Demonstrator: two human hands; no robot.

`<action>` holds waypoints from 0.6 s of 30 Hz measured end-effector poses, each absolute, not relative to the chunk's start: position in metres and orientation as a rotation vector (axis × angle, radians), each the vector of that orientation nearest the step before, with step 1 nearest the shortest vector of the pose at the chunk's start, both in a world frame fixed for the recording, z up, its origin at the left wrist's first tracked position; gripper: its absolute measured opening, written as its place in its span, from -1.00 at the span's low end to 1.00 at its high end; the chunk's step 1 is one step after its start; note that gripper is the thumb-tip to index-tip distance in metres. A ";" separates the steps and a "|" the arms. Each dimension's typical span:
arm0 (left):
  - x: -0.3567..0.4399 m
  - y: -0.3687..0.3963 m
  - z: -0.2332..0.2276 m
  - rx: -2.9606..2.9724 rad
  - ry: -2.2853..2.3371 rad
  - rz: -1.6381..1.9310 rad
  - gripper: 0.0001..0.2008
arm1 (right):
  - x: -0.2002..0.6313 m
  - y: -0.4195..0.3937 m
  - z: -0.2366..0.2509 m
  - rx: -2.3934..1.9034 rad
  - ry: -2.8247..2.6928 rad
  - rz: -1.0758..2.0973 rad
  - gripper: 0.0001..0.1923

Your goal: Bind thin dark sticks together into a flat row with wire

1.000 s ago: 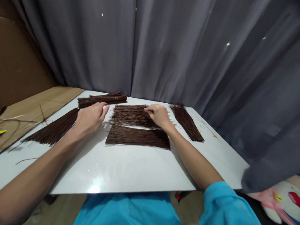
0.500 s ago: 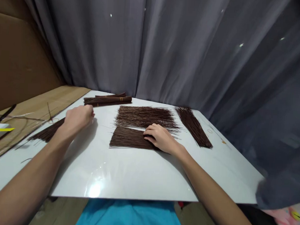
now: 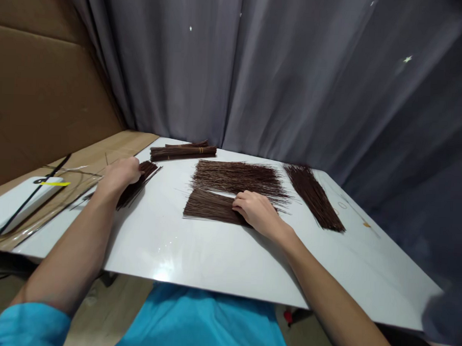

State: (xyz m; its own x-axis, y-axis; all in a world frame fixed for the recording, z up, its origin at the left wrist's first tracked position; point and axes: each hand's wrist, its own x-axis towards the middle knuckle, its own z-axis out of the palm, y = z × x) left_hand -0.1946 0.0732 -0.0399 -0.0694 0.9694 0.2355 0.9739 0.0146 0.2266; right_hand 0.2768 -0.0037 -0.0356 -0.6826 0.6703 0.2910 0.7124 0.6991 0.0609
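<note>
My left hand (image 3: 118,174) rests on a pile of thin dark brown sticks (image 3: 139,182) at the left of the white table (image 3: 197,253), fingers curled over it. My right hand (image 3: 257,211) lies flat on the near middle pile of sticks (image 3: 208,211), pressing its right end. Behind that pile, a wider loose spread of sticks (image 3: 238,176) covers the table's middle. Another pile of sticks (image 3: 314,196) runs diagonally at the right. A tied bundle of sticks (image 3: 183,151) sits at the back, near the curtain.
A grey curtain (image 3: 281,78) hangs close behind the table. A wooden surface (image 3: 102,149) at the left holds a white flat device (image 3: 11,209), a black cable and loose wire. Brown cardboard (image 3: 35,93) stands at the far left.
My left hand moved from the table's middle to the left pile and gathered it. My right hand dropped from the far spread onto the near pile. The view swung leftward.
</note>
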 end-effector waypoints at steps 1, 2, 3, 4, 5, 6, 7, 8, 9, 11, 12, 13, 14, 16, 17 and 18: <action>-0.194 0.072 -0.040 -2.057 -2.307 -0.468 -0.64 | 0.275 -0.005 -0.036 -1.112 -2.667 -0.273 -0.83; -0.194 0.071 -0.040 -1.996 -2.373 -0.420 -0.65 | 0.274 -0.005 -0.035 -1.124 -2.670 -0.294 -0.82; -0.194 0.070 -0.040 -1.960 -2.420 -0.378 -0.66 | 0.274 -0.005 -0.035 -1.139 -2.672 -0.308 -0.81; -0.193 0.071 -0.039 -1.937 -2.459 -0.341 -0.65 | 0.274 -0.006 -0.035 -1.154 -2.674 -0.315 -0.81; -0.194 0.073 -0.038 -1.916 -2.497 -0.306 -0.64 | 0.274 -0.006 -0.034 -1.169 -2.677 -0.319 -0.82; -0.194 0.075 -0.038 -1.895 -2.534 -0.271 -0.62 | 0.274 -0.006 -0.034 -1.184 -2.680 -0.321 -0.82; -0.194 0.078 -0.037 -1.874 -2.572 -0.237 -0.60 | 0.274 -0.007 -0.033 -1.199 -2.684 -0.323 -0.82; -0.194 0.080 -0.037 -1.854 -2.607 -0.206 -0.58 | 0.275 -0.007 -0.032 -1.216 -2.685 -0.327 -0.82; -0.194 0.083 -0.037 -1.835 -2.637 -0.180 -0.56 | 0.275 -0.007 -0.032 -1.232 -2.686 -0.333 -0.81; -0.194 0.086 -0.038 -1.810 -2.669 -0.147 -0.55 | 0.275 -0.008 -0.032 -1.256 -2.689 -0.345 -0.81; -0.194 0.087 -0.039 -1.806 -2.672 -0.141 -0.56 | 0.274 -0.008 -0.032 -1.259 -2.690 -0.351 -0.81; -0.194 0.087 -0.040 -1.805 -2.672 -0.140 -0.58 | 0.274 -0.008 -0.033 -1.255 -2.693 -0.355 -0.81; -0.194 0.087 -0.040 -1.808 -2.670 -0.144 -0.60 | 0.274 -0.008 -0.033 -1.247 -2.694 -0.357 -0.82; -0.195 0.085 -0.041 -1.821 -2.662 -0.166 -0.61 | 0.274 -0.008 -0.033 -1.227 -2.684 -0.359 -0.82; -0.195 0.084 -0.040 -1.845 -2.644 -0.194 -0.60 | 0.274 -0.008 -0.032 -1.218 -2.673 -0.357 -0.82; -0.196 0.083 -0.039 -1.871 -2.622 -0.227 -0.60 | 0.275 -0.008 -0.031 -1.211 -2.658 -0.353 -0.82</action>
